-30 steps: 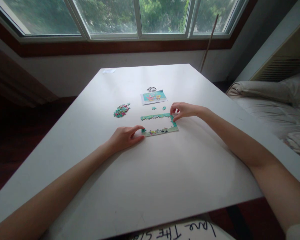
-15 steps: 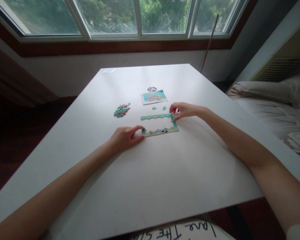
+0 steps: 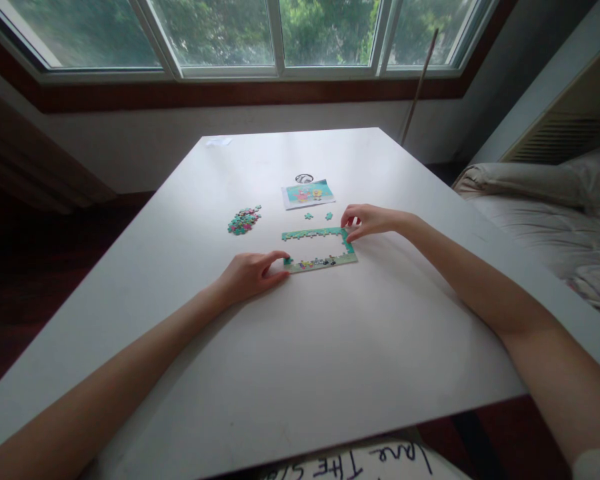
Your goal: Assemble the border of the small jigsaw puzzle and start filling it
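A jigsaw puzzle frame (image 3: 319, 249), green-edged with a hollow middle, lies on the white table (image 3: 280, 347). My left hand (image 3: 250, 275) rests at its lower left corner, thumb and fingers pinched together against the edge. My right hand (image 3: 367, 221) is at the frame's upper right corner, fingers curled and pinched on the border pieces there. Two loose pieces (image 3: 318, 216) lie just beyond the frame.
A heap of loose puzzle pieces (image 3: 243, 221) sits to the left. A picture card (image 3: 307, 194) and a small round object (image 3: 303, 178) lie farther back. A bed with a pale cover (image 3: 545, 213) stands on the right, windows behind.
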The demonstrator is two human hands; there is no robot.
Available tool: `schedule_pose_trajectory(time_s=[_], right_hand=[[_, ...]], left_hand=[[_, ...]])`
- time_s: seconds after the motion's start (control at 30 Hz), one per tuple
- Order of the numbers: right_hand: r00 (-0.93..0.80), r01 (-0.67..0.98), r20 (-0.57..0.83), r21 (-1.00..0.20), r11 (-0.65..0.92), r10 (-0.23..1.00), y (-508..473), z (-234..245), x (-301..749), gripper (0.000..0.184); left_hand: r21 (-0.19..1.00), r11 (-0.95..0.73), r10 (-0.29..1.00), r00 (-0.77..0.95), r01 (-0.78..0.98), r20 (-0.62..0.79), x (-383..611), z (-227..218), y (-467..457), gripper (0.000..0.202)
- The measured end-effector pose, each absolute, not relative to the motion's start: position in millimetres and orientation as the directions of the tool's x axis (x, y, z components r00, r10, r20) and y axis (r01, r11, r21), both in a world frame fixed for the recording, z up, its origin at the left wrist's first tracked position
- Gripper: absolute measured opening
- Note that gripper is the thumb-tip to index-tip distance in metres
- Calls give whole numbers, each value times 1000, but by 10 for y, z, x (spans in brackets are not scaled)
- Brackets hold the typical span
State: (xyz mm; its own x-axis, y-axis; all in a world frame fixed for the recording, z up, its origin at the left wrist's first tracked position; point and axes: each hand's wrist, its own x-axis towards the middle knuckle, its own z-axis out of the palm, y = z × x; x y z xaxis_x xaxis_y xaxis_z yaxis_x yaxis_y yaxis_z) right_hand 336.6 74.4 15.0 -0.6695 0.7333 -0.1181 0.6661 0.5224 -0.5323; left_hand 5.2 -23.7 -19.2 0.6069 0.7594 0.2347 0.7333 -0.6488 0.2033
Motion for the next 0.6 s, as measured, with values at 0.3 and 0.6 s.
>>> schedule_pose_trajectory(time_s=[0.3,0.6], right_hand=[[-673,665,-113,-525,531,731,739,156,3360,44],[-681,653,-97,-527,543,725,739,162,3358,35]], left_hand=[[211,-642,766,604,737,222,57,-181,-245,35],[204,-656,753,611,727,245,52,-190,-239,35]])
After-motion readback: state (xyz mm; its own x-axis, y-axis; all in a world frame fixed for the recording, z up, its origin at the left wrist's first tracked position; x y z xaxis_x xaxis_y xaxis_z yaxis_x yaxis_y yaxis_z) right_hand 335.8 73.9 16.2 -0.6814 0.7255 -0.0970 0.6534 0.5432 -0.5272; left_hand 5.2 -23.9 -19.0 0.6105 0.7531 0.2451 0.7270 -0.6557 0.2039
